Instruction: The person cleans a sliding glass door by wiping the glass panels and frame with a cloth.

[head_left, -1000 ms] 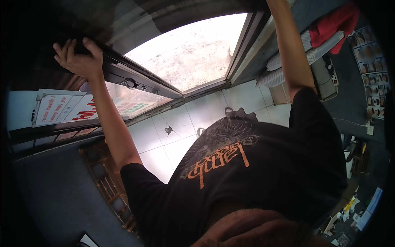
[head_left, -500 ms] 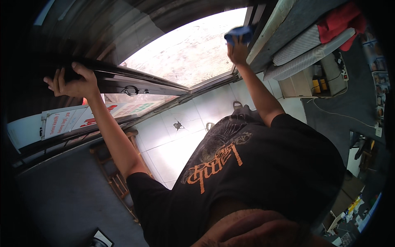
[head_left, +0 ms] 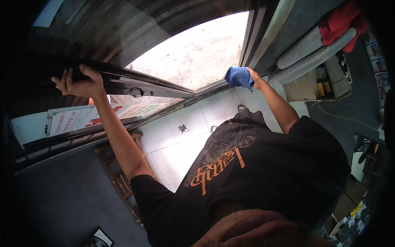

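My left hand (head_left: 80, 83) is raised at the far left. Its fingers are curled on the dark edge of the glass door (head_left: 142, 82), which stands ajar, with the thumb upward. A round metal lock fitting (head_left: 136, 92) shows along the door's edge. A blue cloth (head_left: 240, 77) is pinched in my right hand (head_left: 255, 79), fingers partly hidden behind it. The cloth hangs loosely beside the lower part of the dark door jamb (head_left: 247, 47), at the right of the bright doorway; whether it touches the frame I cannot tell.
White floor tiles (head_left: 166, 154) lie below, with a wooden rack (head_left: 119, 177) at the left. Signs (head_left: 68, 120) show near the door. At the right, folded mattresses (head_left: 308, 55) rest by a wooden cabinet (head_left: 304, 88), and a cable (head_left: 345, 117) trails from it.
My right hand has come down along the door jamb with the blue cloth, which now hangs more spread out. My left hand keeps its place on the door edge.
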Available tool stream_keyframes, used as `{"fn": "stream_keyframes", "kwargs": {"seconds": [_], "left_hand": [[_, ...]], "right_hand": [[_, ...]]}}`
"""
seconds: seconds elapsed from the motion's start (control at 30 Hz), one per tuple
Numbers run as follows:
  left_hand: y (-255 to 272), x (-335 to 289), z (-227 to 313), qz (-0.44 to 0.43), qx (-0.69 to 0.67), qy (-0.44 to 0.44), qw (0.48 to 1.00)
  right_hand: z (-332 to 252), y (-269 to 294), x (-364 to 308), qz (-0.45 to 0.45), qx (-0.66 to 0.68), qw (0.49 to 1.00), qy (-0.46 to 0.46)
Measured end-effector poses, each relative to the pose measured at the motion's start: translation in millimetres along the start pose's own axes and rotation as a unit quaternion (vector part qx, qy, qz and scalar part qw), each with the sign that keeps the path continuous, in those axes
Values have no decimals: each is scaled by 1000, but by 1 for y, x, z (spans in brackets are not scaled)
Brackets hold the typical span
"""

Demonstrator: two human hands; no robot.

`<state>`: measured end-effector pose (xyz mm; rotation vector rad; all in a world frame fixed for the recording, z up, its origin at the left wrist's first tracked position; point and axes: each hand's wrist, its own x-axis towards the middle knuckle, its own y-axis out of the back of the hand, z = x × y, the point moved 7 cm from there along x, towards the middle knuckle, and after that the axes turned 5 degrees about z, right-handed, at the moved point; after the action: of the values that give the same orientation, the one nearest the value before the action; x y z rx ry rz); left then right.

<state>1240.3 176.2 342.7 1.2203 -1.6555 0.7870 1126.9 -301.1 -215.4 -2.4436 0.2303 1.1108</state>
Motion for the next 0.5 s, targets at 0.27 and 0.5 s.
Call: {"fn": "stream_keyframes", "kwargs": {"seconds": [0.27,0.5], "left_hand": [[4,4,4,28,-38,26,999],[14,6,0,29,-21,29,999]], "right_hand": [[-120,-95,-245,229,299,847,374],[-271,-126,-311,513,-140,250,809]]}}
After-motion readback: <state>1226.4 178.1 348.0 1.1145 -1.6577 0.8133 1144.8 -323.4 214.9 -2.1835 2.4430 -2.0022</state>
